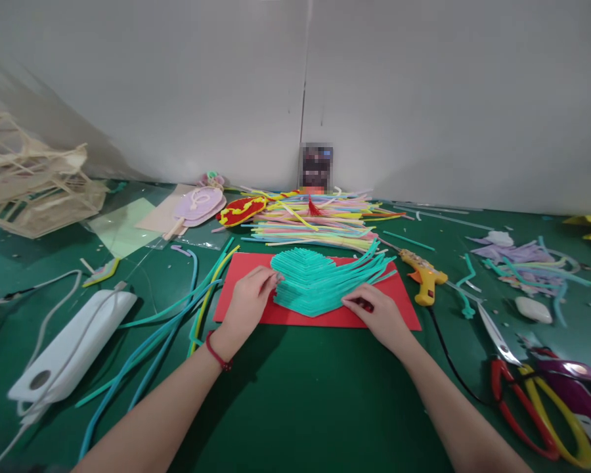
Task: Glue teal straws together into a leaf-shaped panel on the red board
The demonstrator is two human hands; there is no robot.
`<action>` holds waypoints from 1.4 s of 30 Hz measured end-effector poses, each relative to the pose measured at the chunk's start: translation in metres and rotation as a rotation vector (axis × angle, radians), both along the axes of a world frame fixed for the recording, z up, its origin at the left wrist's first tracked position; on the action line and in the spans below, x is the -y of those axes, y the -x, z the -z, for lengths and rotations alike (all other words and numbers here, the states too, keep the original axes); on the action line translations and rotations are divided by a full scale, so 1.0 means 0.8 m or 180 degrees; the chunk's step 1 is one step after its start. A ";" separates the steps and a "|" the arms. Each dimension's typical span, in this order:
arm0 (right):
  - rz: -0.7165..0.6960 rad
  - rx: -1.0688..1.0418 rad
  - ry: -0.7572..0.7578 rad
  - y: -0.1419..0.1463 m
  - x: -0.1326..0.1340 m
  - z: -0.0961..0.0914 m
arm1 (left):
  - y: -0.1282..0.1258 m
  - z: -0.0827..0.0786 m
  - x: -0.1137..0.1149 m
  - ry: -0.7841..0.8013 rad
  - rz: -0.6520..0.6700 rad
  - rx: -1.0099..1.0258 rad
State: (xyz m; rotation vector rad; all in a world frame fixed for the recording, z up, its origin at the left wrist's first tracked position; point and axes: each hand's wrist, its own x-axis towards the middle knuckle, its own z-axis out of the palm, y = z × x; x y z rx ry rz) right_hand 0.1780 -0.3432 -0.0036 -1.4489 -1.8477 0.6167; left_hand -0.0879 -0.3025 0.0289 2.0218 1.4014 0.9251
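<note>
A red card [404, 309] lies flat on the green table. On it sits a fan-shaped piece made of turquoise strips [320, 282], its loose ends trailing to the right. My left hand [249, 299] rests on the card's left part, fingers curled against the left edge of the turquoise piece. My right hand [379, 312] lies on the card at the lower right edge of the piece, fingertips pressed together at that edge. Whether either hand pinches a strip cannot be made out.
A pile of coloured strips [320, 220] lies behind the card. A yellow glue gun [423, 272] sits to the right, scissors [526, 387] near the right edge. A white box with cable [73, 348], loose blue strips [172, 328] and a wooden frame model [34, 184] are at left.
</note>
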 end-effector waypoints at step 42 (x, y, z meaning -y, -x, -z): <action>-0.0051 -0.0135 -0.0156 -0.001 -0.008 0.018 | 0.115 -0.066 -0.099 0.0703 -0.0634 -0.3038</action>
